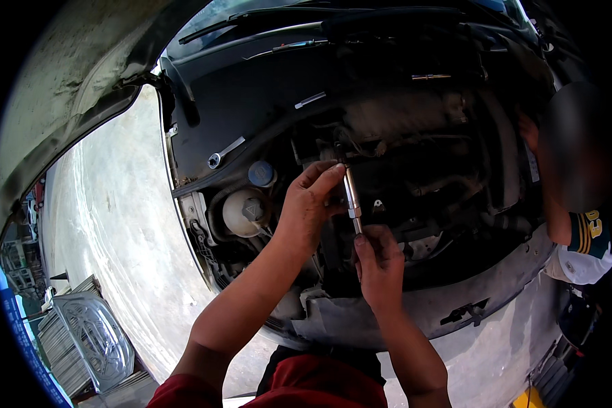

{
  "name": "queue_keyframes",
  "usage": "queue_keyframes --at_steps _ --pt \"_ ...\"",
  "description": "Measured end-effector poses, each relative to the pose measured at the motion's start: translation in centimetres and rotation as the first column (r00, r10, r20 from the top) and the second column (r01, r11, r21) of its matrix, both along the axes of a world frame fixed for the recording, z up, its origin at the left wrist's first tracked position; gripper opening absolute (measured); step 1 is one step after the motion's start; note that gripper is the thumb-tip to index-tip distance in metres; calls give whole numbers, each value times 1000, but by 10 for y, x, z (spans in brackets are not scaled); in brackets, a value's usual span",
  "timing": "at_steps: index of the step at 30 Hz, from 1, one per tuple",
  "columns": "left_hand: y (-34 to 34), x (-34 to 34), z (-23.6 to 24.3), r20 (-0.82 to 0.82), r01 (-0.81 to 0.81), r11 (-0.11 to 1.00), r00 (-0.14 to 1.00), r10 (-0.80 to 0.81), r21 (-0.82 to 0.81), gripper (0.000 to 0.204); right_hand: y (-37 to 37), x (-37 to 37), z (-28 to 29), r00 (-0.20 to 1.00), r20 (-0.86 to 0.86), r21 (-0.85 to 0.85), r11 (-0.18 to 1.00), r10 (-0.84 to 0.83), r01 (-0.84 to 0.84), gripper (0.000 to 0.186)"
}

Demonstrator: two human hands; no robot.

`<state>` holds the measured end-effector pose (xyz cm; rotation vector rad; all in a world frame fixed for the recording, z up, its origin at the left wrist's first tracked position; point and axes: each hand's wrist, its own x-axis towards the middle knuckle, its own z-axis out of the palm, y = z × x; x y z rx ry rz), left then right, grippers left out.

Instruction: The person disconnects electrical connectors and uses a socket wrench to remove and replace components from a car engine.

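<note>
A long, shiny metal socket (351, 195) with a hex section and a thinner lower end is held between my hands above the open engine bay. My left hand (307, 204) grips its upper end between thumb and fingers. Lower down, the thumb and fingers of my right hand (379, 265) pinch the thin end. A ratchet (226, 153) lies on the dark panel to the far left. Farther back rest a short metal socket piece (311, 100) and a slim metal rod (431, 77). What the far tip of the held socket meets is hard to make out.
Below my hands is the engine (415, 115); left of it, a pale reservoir (243, 212) and a blue cap (260, 173). The front bumper (415, 316) crosses before me. A person's arm (556, 211) reaches in at right. The raised hood (68, 88) hangs upper left.
</note>
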<state>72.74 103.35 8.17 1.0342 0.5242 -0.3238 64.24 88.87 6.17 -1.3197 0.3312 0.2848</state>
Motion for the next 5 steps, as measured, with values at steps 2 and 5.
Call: queue_keyframes --at_steps 2,5 --pt "10 27 -4 51 5 1000 999 -7 27 30 11 25 -3 1000 10 42 999 -18 18 10" --pt "40 62 -9 192 -50 998 980 43 31 34 23 49 -5 998 51 -16 999 34 -34 9"
